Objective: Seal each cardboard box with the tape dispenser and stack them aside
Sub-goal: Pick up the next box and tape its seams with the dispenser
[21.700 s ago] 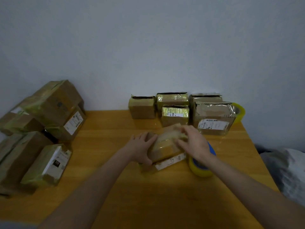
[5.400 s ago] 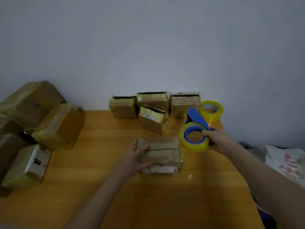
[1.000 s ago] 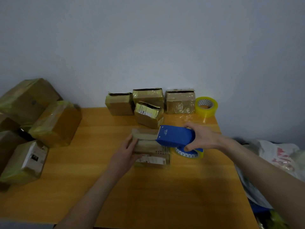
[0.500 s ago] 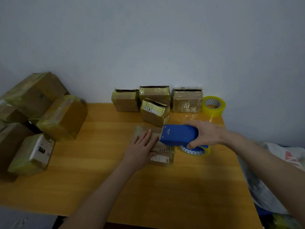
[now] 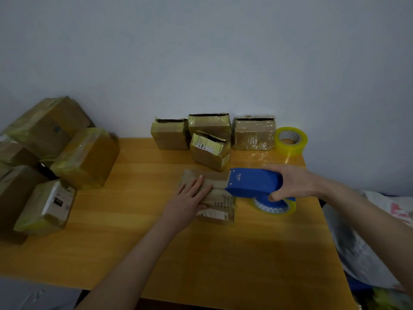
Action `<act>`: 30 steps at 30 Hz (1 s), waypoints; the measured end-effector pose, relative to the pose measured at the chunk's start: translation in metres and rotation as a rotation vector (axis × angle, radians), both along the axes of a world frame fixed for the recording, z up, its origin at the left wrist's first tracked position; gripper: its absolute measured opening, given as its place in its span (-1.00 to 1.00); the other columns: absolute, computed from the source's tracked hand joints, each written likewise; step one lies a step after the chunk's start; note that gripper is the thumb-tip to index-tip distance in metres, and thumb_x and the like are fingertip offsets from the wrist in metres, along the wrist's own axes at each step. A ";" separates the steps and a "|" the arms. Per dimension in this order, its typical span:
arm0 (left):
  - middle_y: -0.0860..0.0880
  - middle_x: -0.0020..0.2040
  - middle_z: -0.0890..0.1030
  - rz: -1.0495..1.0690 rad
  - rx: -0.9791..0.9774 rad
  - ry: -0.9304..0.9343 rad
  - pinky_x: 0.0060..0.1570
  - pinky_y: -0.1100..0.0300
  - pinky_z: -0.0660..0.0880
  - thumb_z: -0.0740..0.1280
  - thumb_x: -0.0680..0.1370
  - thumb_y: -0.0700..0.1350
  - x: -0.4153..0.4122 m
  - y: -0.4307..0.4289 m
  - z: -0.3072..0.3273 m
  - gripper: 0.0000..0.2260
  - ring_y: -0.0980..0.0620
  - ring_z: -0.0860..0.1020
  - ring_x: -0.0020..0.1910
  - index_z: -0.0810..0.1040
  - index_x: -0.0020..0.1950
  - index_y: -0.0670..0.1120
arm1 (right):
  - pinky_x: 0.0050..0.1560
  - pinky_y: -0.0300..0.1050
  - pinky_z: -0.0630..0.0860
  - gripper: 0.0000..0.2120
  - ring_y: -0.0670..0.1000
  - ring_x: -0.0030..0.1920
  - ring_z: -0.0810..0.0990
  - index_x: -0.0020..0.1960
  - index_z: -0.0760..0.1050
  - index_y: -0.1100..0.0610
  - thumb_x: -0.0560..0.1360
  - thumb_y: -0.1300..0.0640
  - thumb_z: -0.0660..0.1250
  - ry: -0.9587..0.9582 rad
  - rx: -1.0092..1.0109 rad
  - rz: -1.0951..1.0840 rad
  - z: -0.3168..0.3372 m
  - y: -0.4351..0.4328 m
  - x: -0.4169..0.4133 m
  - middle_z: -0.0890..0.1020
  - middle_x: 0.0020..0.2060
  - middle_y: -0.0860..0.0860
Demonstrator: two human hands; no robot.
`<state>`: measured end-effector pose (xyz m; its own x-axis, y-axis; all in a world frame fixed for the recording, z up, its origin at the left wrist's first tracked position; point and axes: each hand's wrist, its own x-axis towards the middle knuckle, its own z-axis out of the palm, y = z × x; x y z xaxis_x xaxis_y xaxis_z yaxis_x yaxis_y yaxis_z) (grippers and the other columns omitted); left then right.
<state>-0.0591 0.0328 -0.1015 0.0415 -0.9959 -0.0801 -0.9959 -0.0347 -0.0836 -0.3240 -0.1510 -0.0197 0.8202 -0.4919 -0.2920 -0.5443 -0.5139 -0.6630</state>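
Observation:
A small cardboard box [image 5: 220, 199] lies flat in the middle of the wooden table [image 5: 201, 253]. My left hand [image 5: 188, 199] presses on its top with straight fingers. My right hand [image 5: 290, 183] grips the blue tape dispenser [image 5: 252, 182], whose front edge sits over the box's right end. Its yellow tape roll [image 5: 276, 206] hangs just right of the box. Several boxes [image 5: 210, 139] stand along the wall behind.
A pile of taped boxes [image 5: 47, 166] fills the left end of the table. A spare yellow tape roll [image 5: 290, 140] stands at the back right corner. White bags [image 5: 366, 238] lie off the table's right edge.
My left hand shifted from the box's left side onto its top. The dispenser has moved slightly to the right along the box top.

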 end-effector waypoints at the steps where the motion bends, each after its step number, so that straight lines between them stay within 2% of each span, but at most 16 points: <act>1: -0.03 0.56 -0.22 0.003 -0.001 -0.005 0.51 0.05 -0.11 0.01 0.64 0.15 0.001 0.001 0.000 -0.45 -0.04 -0.12 0.55 -0.32 0.45 0.17 | -0.15 -0.32 0.53 -0.46 -0.12 -0.04 0.58 0.21 0.38 -0.12 0.35 0.20 0.50 0.007 0.014 -0.013 -0.001 -0.002 -0.005 0.56 0.00 -0.10; 5: -0.02 0.55 -0.21 0.005 0.001 0.009 0.51 0.05 -0.09 0.02 0.64 0.14 0.000 0.000 -0.001 -0.45 -0.04 -0.10 0.56 -0.29 0.47 0.16 | -0.09 -0.25 0.57 -0.45 -0.11 -0.04 0.60 0.25 0.42 -0.12 0.35 0.21 0.50 0.013 0.060 -0.049 -0.011 -0.006 -0.024 0.59 0.02 -0.09; 9: -0.02 0.56 -0.21 0.012 0.025 0.021 0.51 0.06 -0.10 0.02 0.64 0.13 0.000 -0.001 0.003 -0.45 -0.03 -0.10 0.56 -0.21 0.52 0.14 | -0.22 -0.37 0.49 -0.45 -0.23 -0.08 0.59 0.23 0.41 -0.17 0.34 0.15 0.51 0.075 0.082 -0.080 -0.019 -0.008 -0.044 0.58 0.00 -0.16; 11: 0.02 0.54 -0.26 0.034 0.046 0.033 0.51 0.06 -0.12 0.00 0.63 0.19 -0.002 -0.003 0.005 -0.44 -0.01 -0.14 0.55 -0.22 0.53 0.15 | -0.18 -0.35 0.48 -0.43 -0.19 -0.05 0.58 0.24 0.39 -0.17 0.32 0.13 0.52 0.101 0.062 -0.085 -0.026 -0.006 -0.043 0.57 0.00 -0.18; 15: -0.02 0.55 -0.25 0.111 0.036 0.063 0.46 0.03 -0.23 -0.02 0.52 0.39 -0.027 -0.006 0.008 -0.30 -0.03 -0.18 0.54 -0.18 0.55 0.14 | 0.03 -0.09 0.55 -0.39 -0.06 0.02 0.55 0.23 0.31 -0.16 0.29 0.06 0.51 0.155 -0.038 -0.044 -0.038 0.005 -0.027 0.54 0.02 -0.14; 18: -0.02 0.55 -0.28 0.048 0.031 0.092 0.41 0.11 -0.32 -0.06 0.53 0.36 -0.057 -0.017 0.004 -0.27 0.05 -0.29 0.50 -0.31 0.51 0.03 | 0.05 0.01 0.57 -0.35 -0.03 0.02 0.55 0.29 0.29 -0.11 0.29 0.04 0.50 0.196 -0.056 -0.041 -0.044 0.006 -0.025 0.53 0.02 -0.11; 21: -0.03 0.54 -0.29 0.019 0.014 0.072 0.49 0.06 -0.26 -0.10 0.59 0.27 -0.068 -0.024 -0.001 -0.37 0.02 -0.29 0.52 -0.36 0.48 0.02 | -0.03 -0.03 0.57 -0.31 -0.03 0.00 0.55 0.35 0.25 -0.10 0.32 -0.02 0.48 0.197 -0.107 -0.039 -0.051 0.010 -0.026 0.53 0.03 -0.10; 24: -0.01 0.51 -0.32 0.015 0.024 0.055 0.48 0.05 -0.25 -0.08 0.60 0.26 -0.065 -0.025 -0.003 -0.37 -0.01 -0.27 0.53 -0.36 0.48 0.04 | -0.15 -0.17 0.46 -0.28 -0.09 0.01 0.50 0.39 0.22 -0.19 0.33 -0.20 0.47 0.111 -0.164 -0.035 -0.058 0.016 -0.030 0.50 0.05 -0.19; 26: -0.01 0.50 -0.35 0.011 0.046 0.030 0.47 0.05 -0.25 -0.05 0.61 0.24 -0.064 -0.025 -0.003 -0.36 -0.02 -0.26 0.53 -0.37 0.48 0.03 | -0.16 -0.20 0.45 -0.27 -0.10 -0.01 0.50 0.41 0.21 -0.21 0.35 -0.17 0.48 0.089 -0.125 -0.054 -0.061 0.018 -0.035 0.51 0.03 -0.20; 30: -0.02 0.47 -0.38 -0.003 0.056 -0.023 0.48 0.05 -0.22 -0.02 0.64 0.17 -0.065 -0.025 -0.001 -0.37 -0.03 -0.26 0.53 -0.41 0.45 0.01 | 0.05 -0.07 0.56 -0.30 -0.12 0.01 0.57 0.36 0.24 -0.28 0.36 0.03 0.51 0.026 0.093 -0.137 -0.061 0.011 -0.052 0.56 0.07 -0.14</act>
<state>-0.1243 0.0075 -0.1022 0.0413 -0.9901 -0.1343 -0.9937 -0.0268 -0.1085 -0.3765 -0.1395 -0.0811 0.7386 -0.5690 -0.3615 -0.6228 -0.3708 -0.6889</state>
